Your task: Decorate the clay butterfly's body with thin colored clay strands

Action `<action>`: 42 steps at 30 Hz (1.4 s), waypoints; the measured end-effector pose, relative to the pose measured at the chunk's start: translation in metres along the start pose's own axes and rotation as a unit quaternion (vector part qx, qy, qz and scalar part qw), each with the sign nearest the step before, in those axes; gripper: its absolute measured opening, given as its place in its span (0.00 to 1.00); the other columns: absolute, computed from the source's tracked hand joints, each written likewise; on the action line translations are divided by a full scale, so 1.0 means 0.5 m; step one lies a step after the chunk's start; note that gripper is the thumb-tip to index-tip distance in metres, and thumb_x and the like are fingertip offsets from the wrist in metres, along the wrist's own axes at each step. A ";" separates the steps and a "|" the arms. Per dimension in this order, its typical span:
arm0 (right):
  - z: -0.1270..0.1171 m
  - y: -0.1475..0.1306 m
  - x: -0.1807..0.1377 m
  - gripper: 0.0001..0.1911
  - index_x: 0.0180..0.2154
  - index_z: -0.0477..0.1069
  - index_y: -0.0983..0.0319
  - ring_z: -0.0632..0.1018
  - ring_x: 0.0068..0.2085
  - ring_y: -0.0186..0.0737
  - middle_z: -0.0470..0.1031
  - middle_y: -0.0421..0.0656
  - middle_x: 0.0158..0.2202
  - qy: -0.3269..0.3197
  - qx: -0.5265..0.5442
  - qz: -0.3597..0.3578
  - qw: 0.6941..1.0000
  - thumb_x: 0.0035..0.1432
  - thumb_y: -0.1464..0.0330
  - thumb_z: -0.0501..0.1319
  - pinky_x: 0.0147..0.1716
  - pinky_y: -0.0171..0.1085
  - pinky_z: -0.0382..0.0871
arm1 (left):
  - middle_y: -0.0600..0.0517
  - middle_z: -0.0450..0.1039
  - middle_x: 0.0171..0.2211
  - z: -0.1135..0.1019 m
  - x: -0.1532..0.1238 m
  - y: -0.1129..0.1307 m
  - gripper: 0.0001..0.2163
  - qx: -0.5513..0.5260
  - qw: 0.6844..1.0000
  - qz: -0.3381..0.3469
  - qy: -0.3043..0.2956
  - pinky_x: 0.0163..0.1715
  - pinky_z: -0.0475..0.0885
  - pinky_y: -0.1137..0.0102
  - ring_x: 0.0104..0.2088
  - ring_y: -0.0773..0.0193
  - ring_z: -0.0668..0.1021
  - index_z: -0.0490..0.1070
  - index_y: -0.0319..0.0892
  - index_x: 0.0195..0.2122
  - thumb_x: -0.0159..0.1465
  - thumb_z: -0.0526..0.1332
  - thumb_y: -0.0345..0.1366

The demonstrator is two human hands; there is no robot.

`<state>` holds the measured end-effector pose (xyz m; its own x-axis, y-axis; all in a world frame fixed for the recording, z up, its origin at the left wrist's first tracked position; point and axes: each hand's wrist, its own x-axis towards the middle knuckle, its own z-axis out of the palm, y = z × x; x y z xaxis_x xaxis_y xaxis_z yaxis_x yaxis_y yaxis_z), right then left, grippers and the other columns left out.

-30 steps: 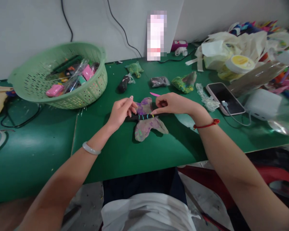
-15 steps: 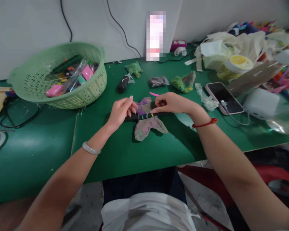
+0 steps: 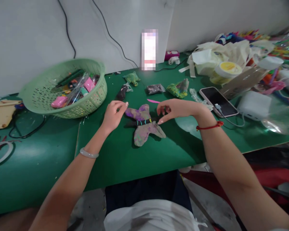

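A clay butterfly (image 3: 144, 126) with mottled purple and green wings lies flat on the green table (image 3: 125, 154). Its thin black body carries small coloured stripes. My left hand (image 3: 113, 115) hovers just left of the upper wing, thumb and forefinger pinched together; whether anything is between them I cannot see. My right hand (image 3: 177, 110) rests at the right end of the black body, fingers curled down and fingertips touching the table beside it. A small pink tool (image 3: 153, 101) lies just behind the butterfly.
A green perforated basket (image 3: 65, 89) of wrapped clay sticks stands at the left. Bagged clay lumps (image 3: 178, 88) lie behind the butterfly. A phone (image 3: 218, 101) on a cable, a white box (image 3: 254, 105), a tape roll (image 3: 227, 69) and heaped craft scraps crowd the right.
My left hand has lifted off the butterfly's left side and drawn back slightly. My right hand's fingers have spread a little. The view has tilted, showing more wall.
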<state>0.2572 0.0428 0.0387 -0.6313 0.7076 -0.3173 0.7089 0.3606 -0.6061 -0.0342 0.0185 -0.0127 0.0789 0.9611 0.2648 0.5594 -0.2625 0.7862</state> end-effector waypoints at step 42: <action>-0.006 0.162 0.040 0.24 0.58 0.73 0.63 0.68 0.60 0.64 0.70 0.60 0.59 0.552 -0.114 0.168 0.809 0.67 0.58 0.59 0.59 0.61 0.59 | 0.45 0.80 0.34 0.004 0.001 0.013 0.15 -0.276 0.945 -0.158 -0.081 0.22 0.62 0.72 0.25 0.70 0.70 0.82 0.42 0.36 0.58 0.70 0.49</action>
<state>0.3028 0.0880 -0.0146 0.1856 0.8548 0.4847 0.9013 0.0485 -0.4306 -0.0287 0.0174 -0.0087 0.1299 0.9878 -0.0861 0.0641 0.0783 0.9949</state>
